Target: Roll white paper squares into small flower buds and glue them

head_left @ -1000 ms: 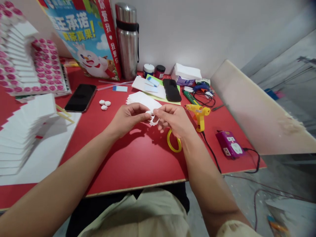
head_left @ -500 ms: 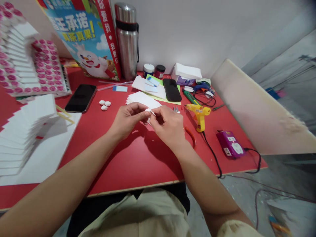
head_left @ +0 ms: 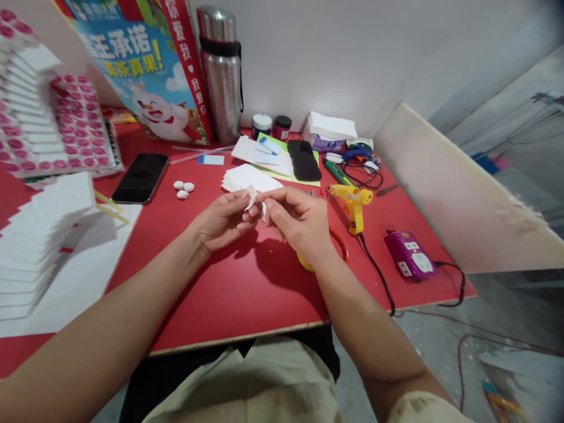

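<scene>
Between the thumb and fingers of my left hand (head_left: pixel 227 220) is a small crumpled piece of white paper (head_left: pixel 251 198). My right hand (head_left: pixel 302 223) is close on its right, fingers curled in a pinch and the index fingertip at the paper's edge. What lies between the right thumb and fingers is hidden. Behind my hands lies a stack of white paper sheets (head_left: pixel 249 176). Several small white folded pieces (head_left: pixel 183 189) sit in a group to the left. Scissors with a red and yellow handle (head_left: pixel 339 244) lie partly under my right wrist.
To the right are a yellow glue gun (head_left: pixel 352 202) with its cord and a purple power socket box (head_left: pixel 409 258). Two phones, one black phone (head_left: pixel 140 178) at left, lie flat. A steel flask (head_left: pixel 219 76) stands behind. White folded-paper work (head_left: pixel 44 235) stands at left.
The left hand has turned and its fingers have opened out somewhat around the white paper. The right fingers have shifted slightly away from it. The view has moved a little.
</scene>
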`<state>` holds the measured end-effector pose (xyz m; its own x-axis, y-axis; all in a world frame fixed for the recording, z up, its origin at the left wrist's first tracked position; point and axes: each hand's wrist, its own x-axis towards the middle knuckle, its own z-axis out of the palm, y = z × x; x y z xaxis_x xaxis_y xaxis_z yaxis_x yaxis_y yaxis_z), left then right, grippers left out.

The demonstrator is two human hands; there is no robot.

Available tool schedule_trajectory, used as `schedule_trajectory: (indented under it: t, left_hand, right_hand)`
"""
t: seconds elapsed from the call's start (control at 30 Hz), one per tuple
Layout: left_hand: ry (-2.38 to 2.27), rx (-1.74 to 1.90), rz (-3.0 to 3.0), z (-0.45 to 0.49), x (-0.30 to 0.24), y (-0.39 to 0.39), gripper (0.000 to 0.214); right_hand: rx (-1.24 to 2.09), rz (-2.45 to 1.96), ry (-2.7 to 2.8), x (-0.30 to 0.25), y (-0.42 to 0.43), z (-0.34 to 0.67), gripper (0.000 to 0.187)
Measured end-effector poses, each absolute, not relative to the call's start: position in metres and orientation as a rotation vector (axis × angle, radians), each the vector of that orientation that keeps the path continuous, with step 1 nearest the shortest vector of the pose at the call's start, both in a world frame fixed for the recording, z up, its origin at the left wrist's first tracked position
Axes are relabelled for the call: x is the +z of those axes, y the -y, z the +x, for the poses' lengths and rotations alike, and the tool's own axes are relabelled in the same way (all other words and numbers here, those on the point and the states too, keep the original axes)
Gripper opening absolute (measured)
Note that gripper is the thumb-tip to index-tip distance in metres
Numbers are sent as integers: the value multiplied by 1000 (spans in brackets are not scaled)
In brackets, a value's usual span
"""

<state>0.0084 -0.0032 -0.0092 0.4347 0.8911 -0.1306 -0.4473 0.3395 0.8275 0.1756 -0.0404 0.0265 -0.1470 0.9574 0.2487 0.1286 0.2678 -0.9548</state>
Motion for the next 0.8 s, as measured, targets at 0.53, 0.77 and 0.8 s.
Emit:
schedule_trajectory:
  t: [0.53,0.77,0.8]
  left_hand:
    - [-397,906,547,12,-10,3,22]
    - [-510,958,679,13,-16,1,27]
    - [-515,960,698,13,-16,1,27]
  right_hand:
    - [849,-1087,1549,15,32,174,15]
    - [707,-1190,1643,12,29,176,13]
    - [704,-1196,1647,11,29,176,13]
